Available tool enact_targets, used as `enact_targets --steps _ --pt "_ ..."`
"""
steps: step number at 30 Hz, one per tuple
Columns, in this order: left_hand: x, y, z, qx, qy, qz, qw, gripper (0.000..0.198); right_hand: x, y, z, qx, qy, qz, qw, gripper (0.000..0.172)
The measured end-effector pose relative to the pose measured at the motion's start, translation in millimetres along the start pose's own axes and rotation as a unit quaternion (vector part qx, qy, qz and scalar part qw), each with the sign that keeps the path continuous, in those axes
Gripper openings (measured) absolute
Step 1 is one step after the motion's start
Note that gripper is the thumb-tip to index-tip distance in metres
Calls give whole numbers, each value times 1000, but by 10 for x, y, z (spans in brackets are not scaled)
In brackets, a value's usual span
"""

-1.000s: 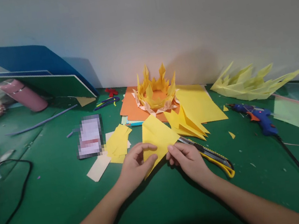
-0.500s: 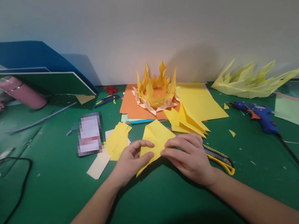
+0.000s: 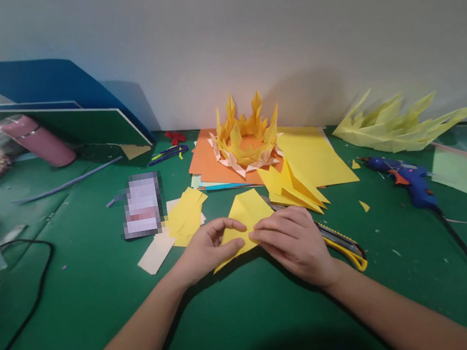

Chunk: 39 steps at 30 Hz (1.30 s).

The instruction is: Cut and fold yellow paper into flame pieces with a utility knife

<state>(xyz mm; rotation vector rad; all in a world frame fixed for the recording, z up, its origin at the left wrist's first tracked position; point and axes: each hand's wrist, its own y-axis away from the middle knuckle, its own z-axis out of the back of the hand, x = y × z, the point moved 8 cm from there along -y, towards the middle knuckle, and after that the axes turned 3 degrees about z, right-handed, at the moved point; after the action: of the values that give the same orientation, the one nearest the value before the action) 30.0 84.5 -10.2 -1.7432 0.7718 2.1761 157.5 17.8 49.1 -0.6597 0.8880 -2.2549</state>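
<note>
A yellow sheet of paper [image 3: 246, 211], partly folded, is between my two hands, a little above the green table. My left hand [image 3: 210, 250] has its thumb and index finger on the paper's left part. My right hand [image 3: 296, 242] pinches the paper's right edge with thumb and fingertips, which hide that part of it. Just right of my right hand lies a yellow utility knife [image 3: 342, 243], partly covered. Folded yellow paper pieces [image 3: 292, 189] rest behind that hand. Left of the paper, small yellow paper strips [image 3: 184, 214] lie on a pale strip [image 3: 157, 252].
A yellow paper crown [image 3: 248, 142] stands on orange and yellow sheets at the back. To its right are a pale yellow folded crown [image 3: 403, 119] and a blue glue gun [image 3: 413, 180] with a cord. A phone [image 3: 142, 205], pink bottle [image 3: 40, 141] and leaning boards [image 3: 59, 123] occupy the left.
My right fingertips have shifted slightly left along the paper, and the paper's top dips a little. The whole view has moved slightly; both hands stay on the paper.
</note>
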Motion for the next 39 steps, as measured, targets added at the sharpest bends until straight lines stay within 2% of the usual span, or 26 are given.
enact_targets --steps 5,10,21,25,28,30,32,36,39 --pt "-9 -4 1 -7 -59 -34 998 24 84 -35 1 8 14 34 999 13" --pt "-41 -1 -18 -3 -63 -62 996 23 101 -30 -9 17 22 42 999 15" --pt "-64 6 -29 43 -33 -47 997 19 66 -6 12 2 -25 36 999 18" --pt "-40 -3 -12 37 -35 -29 998 24 66 4 4 5 -28 44 999 19" --pt "-71 15 42 -4 -87 -51 995 21 49 21 -44 24 -32 42 998 20" --pt "-140 47 76 -39 -179 -99 978 17 41 33 -90 42 -36 41 998 20" --pt "-207 85 64 -49 -270 -155 949 17 40 42 -150 63 -40 41 996 21" --pt "-236 126 -7 -20 -386 -227 894 23 28 57 -277 110 -50 31 992 25" --pt "-236 129 -37 0 -422 -244 873 25 -10 63 -321 122 -81 12 989 24"
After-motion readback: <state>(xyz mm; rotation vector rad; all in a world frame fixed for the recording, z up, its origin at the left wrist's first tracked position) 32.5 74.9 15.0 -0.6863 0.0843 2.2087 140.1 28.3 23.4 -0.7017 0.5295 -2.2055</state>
